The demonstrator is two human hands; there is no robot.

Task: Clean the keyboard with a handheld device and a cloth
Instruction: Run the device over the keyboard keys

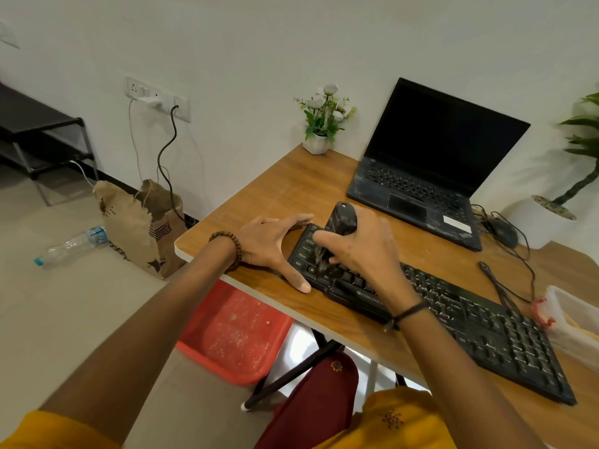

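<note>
Right hand curled tight round the dark handheld device, its tip on the left-end keys of the keyboard. Left hand flat, fingers spread, bracing that end on the desk. Risk: hard pressure could pop a keycap or skid the keyboard.

The wooden table bears a black keyboard aslant along its near edge, an open laptop at the far edge, a potted flower in the far left corner, a mouse just beside the laptop, and a plastic box at the right.
</note>
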